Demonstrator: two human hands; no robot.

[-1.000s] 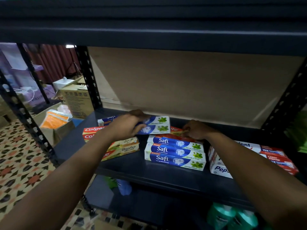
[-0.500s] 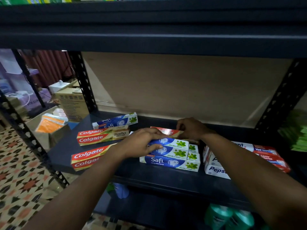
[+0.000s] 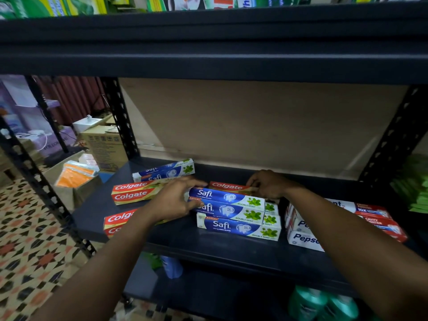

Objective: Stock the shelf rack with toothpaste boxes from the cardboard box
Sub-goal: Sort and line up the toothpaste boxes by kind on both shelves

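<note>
Light, stiff card cartons that would likely dent at the end flaps, the Safi boxes [image 3: 228, 200] sat stacked mid-way between the front and back edges of the shelf board [image 3: 176, 249], best gripped by their long sides. The left hand [image 3: 173, 201] curled thumb and fingers round the stack's left end, having slid off its top half a second earlier. The right hand [image 3: 267, 185] pinched a Colgate box [image 3: 228, 186] just behind the stack, as before.
</note>
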